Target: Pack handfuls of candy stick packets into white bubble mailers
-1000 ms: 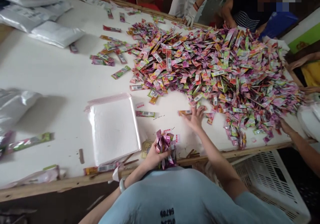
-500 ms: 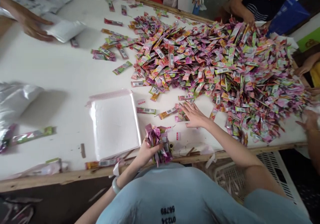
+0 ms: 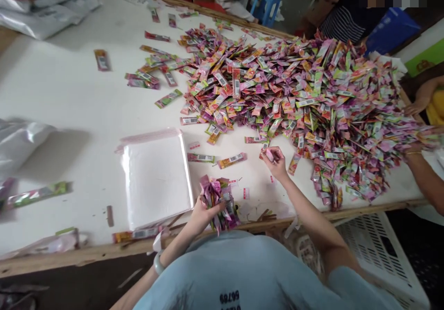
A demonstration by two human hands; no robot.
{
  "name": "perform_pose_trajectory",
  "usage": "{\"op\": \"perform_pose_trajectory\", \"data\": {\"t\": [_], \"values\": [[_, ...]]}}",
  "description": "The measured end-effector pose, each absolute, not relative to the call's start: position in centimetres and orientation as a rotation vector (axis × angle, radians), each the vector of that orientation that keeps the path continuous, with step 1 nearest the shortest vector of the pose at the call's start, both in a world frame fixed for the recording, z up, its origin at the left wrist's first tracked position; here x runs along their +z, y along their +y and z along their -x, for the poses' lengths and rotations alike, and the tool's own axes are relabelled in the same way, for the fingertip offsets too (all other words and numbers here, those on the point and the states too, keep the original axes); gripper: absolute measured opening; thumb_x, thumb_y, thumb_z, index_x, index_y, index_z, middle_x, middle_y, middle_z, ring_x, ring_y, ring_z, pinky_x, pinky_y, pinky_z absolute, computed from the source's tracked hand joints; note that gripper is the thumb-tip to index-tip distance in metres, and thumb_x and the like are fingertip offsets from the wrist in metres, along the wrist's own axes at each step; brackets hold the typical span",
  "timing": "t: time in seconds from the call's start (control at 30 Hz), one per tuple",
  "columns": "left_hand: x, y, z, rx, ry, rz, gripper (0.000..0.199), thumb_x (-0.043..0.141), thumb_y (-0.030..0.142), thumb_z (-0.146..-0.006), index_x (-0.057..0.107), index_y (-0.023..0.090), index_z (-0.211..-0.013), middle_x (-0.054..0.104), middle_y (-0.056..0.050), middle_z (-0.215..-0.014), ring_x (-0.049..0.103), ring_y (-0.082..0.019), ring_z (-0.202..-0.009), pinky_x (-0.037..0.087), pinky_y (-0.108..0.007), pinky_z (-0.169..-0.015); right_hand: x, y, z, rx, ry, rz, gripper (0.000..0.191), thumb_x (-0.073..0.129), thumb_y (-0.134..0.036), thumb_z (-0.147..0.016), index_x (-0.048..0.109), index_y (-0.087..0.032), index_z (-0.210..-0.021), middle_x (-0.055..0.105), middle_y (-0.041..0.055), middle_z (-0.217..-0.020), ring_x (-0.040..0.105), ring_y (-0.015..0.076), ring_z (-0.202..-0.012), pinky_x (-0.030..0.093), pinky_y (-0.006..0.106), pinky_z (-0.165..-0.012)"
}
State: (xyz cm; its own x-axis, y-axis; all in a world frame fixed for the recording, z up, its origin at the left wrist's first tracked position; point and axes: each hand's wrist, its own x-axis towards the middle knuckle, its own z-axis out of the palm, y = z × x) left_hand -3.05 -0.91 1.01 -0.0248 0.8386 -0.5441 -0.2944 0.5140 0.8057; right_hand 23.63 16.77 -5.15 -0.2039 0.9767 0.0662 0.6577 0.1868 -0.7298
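My left hand (image 3: 204,214) is wrapped round a bunch of mostly purple and pink snack sachets (image 3: 222,203) near the table's front edge. Further right, my right hand (image 3: 276,161) has its fingers curled around a small pinkish sachet (image 3: 269,155), just over the tabletop. A yellow-orange sachet (image 3: 232,161) and a green one (image 3: 201,157) lie between the hands and the stack of clear plastic bags (image 3: 157,176). The large heap of mixed sachets (image 3: 277,83) spreads beyond my right hand.
Silvery filled bags lie at the left, one (image 3: 21,139) nearer and others (image 3: 62,5) at the back, where a co-worker's hand shows. A co-worker's arm (image 3: 425,173) reaches the heap's right end. A blue stool (image 3: 266,5) stands behind the table, a white crate (image 3: 381,254) below it.
My right hand has gone from spread flat to curled around a sachet. My left hand keeps its bunch. At the far left, the co-worker's hand and a silvery bag have moved back.
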Motion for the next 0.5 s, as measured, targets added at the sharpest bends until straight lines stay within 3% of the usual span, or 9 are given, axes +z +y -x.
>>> {"op": "perform_pose_trajectory", "data": {"t": [0.2,0.37,0.5], "values": [[0.6,-0.6,3.1,0.922,1.295,-0.560,0.045,0.091,0.043,-0.057,0.068,0.016,-0.085,0.076,-0.006,-0.082,0.071,-0.025,-0.079,0.058,-0.037,-0.081,-7.3,15.4,-22.2,0.848,-1.556,1.444,0.024,0.060,-0.045,-0.083,0.046,-0.026,-0.088,0.061,0.0021,-0.086,0.063,0.0202,-0.085,0.054,0.041,-0.087],[0.0,-0.8,3.0,0.935,1.309,-0.551,0.050,0.093,0.042,-0.055,0.068,0.016,-0.090,0.077,-0.007,-0.089,0.071,-0.025,-0.082,0.057,-0.036,-0.084,-7.2,15.7,-21.9,0.908,-1.559,1.424,0.024,0.063,-0.045,-0.080,0.054,-0.025,-0.089,0.061,0.0006,-0.085,0.059,0.0175,-0.076,0.054,0.038,-0.080],[-0.3,-1.0,3.0,0.935,1.300,-0.533,0.053,0.093,0.045,-0.055,0.068,0.016,-0.090,0.076,-0.006,-0.085,0.070,-0.024,-0.080,0.057,-0.035,-0.081,-6.9,15.7,-22.1,0.905,-1.615,1.412,0.024,0.062,-0.044,-0.080,0.056,-0.024,-0.091,0.062,0.0027,-0.092,0.061,0.0189,-0.084,0.053,0.039,-0.087]]}}
